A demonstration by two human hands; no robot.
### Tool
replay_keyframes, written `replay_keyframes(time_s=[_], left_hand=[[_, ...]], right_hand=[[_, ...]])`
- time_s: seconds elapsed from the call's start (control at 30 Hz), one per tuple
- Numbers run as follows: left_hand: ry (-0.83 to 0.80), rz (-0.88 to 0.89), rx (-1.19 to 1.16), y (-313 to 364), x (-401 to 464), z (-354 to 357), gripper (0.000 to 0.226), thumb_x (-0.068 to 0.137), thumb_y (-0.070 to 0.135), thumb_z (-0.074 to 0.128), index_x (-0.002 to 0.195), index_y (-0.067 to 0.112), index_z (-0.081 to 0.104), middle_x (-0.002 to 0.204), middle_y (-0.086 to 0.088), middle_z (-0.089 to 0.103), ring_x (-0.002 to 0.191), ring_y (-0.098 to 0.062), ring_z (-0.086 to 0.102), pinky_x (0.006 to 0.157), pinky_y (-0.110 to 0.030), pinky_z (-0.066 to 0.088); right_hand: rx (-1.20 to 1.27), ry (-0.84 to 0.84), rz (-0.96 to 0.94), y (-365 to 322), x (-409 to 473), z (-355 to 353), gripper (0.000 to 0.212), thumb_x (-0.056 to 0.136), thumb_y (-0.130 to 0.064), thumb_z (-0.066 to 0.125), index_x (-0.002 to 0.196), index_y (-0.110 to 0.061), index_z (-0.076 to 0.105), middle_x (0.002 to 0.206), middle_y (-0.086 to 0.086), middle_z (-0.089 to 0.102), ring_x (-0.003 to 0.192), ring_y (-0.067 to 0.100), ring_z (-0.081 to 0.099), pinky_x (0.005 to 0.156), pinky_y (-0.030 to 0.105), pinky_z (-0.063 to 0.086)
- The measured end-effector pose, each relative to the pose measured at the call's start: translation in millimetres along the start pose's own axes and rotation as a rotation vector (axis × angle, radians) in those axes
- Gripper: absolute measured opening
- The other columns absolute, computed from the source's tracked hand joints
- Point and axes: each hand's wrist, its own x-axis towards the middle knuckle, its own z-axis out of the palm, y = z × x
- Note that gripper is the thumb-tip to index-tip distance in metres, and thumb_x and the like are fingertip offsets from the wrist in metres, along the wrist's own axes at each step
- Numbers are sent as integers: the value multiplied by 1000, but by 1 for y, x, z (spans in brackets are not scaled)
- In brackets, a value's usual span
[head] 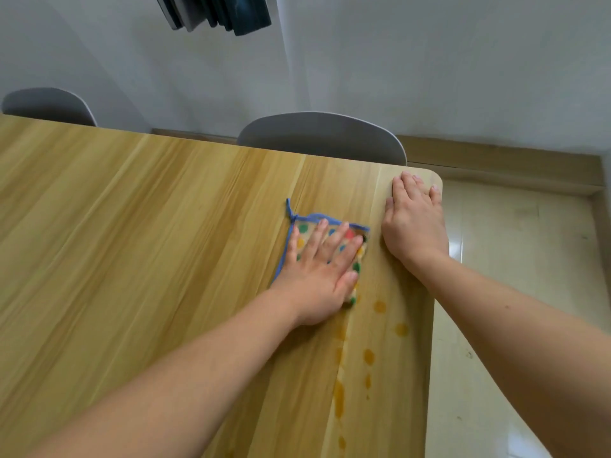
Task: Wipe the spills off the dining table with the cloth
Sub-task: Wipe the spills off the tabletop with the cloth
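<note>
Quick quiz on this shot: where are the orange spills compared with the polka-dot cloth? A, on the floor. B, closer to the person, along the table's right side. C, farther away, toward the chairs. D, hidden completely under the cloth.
B: the orange spills dot the dining table nearer the camera than the cloth, which the left hand presses flat.

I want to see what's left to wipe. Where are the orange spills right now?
In the head view, the orange spills dot the table near its right edge, just nearer than the cloth under the left hand.
</note>
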Motion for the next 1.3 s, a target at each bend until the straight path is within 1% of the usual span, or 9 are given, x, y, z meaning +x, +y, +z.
replay_keyframes(time_s=[0.13, 0.27, 0.43, 0.73, 0.9, 1.03, 1.2, 1.27, 1.3], left_hand=[[-82, 31, 10, 5, -82, 21, 60, 89, 61, -12, 144, 40, -21, 155, 10, -29, 137, -14, -38, 107, -55, -24], [-182, 1, 40, 4, -82, 13, 58, 81, 63, -15, 132, 44, -36, 144, 17, -45, 131, -15, -46, 106, -55, -28], [-84, -74, 10, 1, -15, -6, 59, 99, 51, 15, 147, 41, -18, 153, 15, -32, 139, -16, -35, 109, -58, -20], [62, -119, 3, -1, 86, -30, 56, 100, 48, 14, 151, 39, -6, 160, 10, -17, 145, -18, -21, 112, -58, -15], [77, -80, 11, 4, 38, -11, 57, 99, 48, 13, 151, 38, -9, 159, 10, -19, 144, -18, -24, 112, -59, -14], [18, -9, 41, 4, -56, 20, 65, 88, 55, -1, 149, 37, -14, 158, 9, -22, 142, -18, -29, 111, -58, -15], [-118, -4, 71, 9, -142, 48, 58, 100, 48, 10, 153, 26, 18, 160, -4, 17, 146, -29, 10, 105, -59, 9], [-145, -23, 68, 11, -142, 43, 59, 100, 51, 6, 154, 28, 10, 161, -2, 10, 147, -29, 7, 106, -59, 7], [-129, -17, 64, 12, -138, 39, 59, 97, 53, 0, 152, 34, -6, 162, 3, -6, 148, -26, -8, 108, -60, -2]], right_hand=[[14, -18, 2, -3, -3, -6, 51, 102, -26, 19, 151, -11, 21, 160, 4, 14, 147, 18, 6, 120, 39, -2], [19, -9, 7, -4, -6, -7, 51, 102, -24, 19, 151, -11, 22, 159, 4, 15, 147, 18, 7, 120, 40, -1], [7, 11, 9, -2, -4, -3, 52, 100, -21, 22, 150, -9, 23, 159, 6, 16, 147, 19, 9, 120, 40, 0], [-8, 47, -1, 3, 1, 6, 52, 100, -24, 21, 150, -10, 24, 159, 5, 17, 147, 18, 10, 119, 39, 0], [11, 43, -1, 4, -2, 4, 51, 101, -25, 20, 150, -10, 24, 159, 4, 17, 147, 18, 9, 119, 38, 0], [29, 17, 3, 2, -3, 0, 51, 101, -26, 19, 150, -11, 24, 159, 4, 16, 147, 18, 9, 120, 38, -1], [35, 1, 11, -4, -6, -3, 51, 101, -25, 19, 150, -11, 25, 159, 5, 17, 147, 18, 9, 120, 39, 0], [39, 7, 11, -2, -6, -4, 51, 101, -25, 18, 150, -10, 24, 159, 5, 17, 147, 18, 9, 120, 38, 0], [43, 8, 9, -1, -5, -4, 51, 101, -25, 18, 150, -10, 24, 159, 5, 17, 147, 18, 9, 120, 38, 0]])
